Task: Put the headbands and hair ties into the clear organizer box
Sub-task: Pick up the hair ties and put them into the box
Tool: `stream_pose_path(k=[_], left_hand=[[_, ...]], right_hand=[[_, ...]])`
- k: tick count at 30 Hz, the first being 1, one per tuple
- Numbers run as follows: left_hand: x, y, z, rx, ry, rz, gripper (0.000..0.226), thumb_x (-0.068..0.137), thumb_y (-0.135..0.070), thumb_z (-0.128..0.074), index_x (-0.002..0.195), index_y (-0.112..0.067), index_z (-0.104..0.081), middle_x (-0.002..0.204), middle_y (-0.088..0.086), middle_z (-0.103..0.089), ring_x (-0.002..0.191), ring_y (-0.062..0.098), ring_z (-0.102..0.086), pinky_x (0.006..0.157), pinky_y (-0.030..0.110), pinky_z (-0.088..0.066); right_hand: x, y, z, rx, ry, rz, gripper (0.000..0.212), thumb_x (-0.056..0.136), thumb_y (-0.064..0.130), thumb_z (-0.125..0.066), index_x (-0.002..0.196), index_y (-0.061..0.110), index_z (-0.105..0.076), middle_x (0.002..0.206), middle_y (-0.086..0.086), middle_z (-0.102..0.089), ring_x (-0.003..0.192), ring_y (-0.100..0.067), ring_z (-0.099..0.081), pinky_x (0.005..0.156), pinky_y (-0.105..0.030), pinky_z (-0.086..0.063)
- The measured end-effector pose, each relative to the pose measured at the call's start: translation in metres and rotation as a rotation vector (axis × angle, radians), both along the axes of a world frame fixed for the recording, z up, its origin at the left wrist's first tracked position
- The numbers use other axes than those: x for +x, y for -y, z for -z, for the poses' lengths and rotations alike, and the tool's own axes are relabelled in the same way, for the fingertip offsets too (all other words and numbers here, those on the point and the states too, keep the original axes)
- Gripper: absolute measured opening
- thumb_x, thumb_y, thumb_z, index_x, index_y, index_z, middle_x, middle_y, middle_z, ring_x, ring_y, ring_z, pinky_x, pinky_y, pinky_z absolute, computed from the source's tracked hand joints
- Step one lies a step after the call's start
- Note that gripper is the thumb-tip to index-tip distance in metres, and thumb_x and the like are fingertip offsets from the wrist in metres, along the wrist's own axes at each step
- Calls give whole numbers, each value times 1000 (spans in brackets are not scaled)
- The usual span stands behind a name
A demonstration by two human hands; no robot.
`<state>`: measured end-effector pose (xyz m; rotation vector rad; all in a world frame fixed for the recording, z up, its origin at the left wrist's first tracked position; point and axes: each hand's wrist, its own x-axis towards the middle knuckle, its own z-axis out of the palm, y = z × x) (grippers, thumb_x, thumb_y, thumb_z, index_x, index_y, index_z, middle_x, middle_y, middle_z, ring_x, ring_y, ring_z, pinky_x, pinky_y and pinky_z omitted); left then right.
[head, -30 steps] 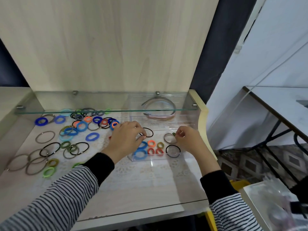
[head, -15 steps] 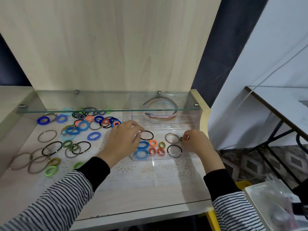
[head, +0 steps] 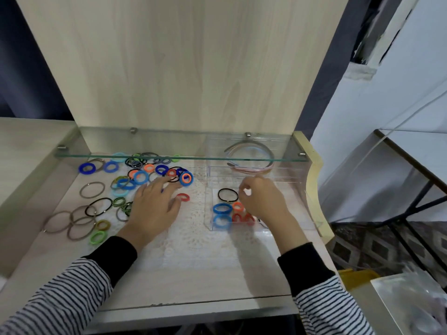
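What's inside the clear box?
Headbands at the back, then a black hair tie, two blue ties, an orange tie and red ties. The right hand covers the rest of the box.

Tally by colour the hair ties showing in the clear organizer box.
Blue fabric hair ties: 2
Red fabric hair ties: 2
Orange fabric hair tie: 1
Thin black elastic hair tie: 1
Total: 6; the right hand may hide more.

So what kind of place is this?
Probably a room at home: a wooden desk with a glass shelf, hair ties spread over it, and headbands in a clear organizer box.
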<state>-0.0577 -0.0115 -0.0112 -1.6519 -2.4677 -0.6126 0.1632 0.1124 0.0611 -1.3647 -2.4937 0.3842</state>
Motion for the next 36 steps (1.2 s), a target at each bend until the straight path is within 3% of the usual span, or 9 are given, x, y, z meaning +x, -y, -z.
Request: stream_pose_path(k=[7,15,26,30,33,36], left_hand=[[-28,20,1,-157,-5,-76,41,95,-38,-47,135,-30,-50,147,-3,-44,138,19,-37,115,45,-26],[-34,31,-4,-87,29,-91,24,92,-35,-56,114,-29,-60,120,-13,-62,115,12,-56,100,38,-34],[-34,30,-5,-62,-8,-75,11,93,-37,-55,101,-31,-61,108,-15,-63,104,11,-58,92,35,-34],[-29,24,-4,-17,-22,-59,11,93,-34,-55,99,-29,-63,106,-11,-64,99,15,-60,89,38,-38],[-22,17,-4,55,-36,-1,11,91,-34,-57,97,-27,-64,103,-8,-63,92,20,-62,79,37,-42],[-8,7,-10,152,-55,63,15,91,-37,-52,94,-27,-64,98,-7,-60,88,21,-61,71,35,-42]], right_hand=[[-66,39,14,79,-99,-235,31,90,20,-53,117,11,-63,114,-11,-60,109,-29,-51,88,-39,-46],[-109,64,40,201,218,-322,24,87,5,-47,110,4,-55,111,-16,-56,107,-36,-46,86,-40,-39],[-106,61,42,241,209,-311,21,93,13,-49,112,8,-56,112,-12,-57,108,-32,-47,89,-39,-38],[-97,56,36,222,130,-316,20,92,14,-47,108,10,-60,106,-10,-59,103,-30,-48,83,-37,-40],[-87,48,30,158,3,-304,20,91,15,-49,104,11,-64,101,-10,-61,98,-29,-49,77,-35,-40],[-74,32,26,41,-124,-293,16,87,21,-56,96,17,-68,95,-7,-64,95,-27,-52,81,-37,-45]])
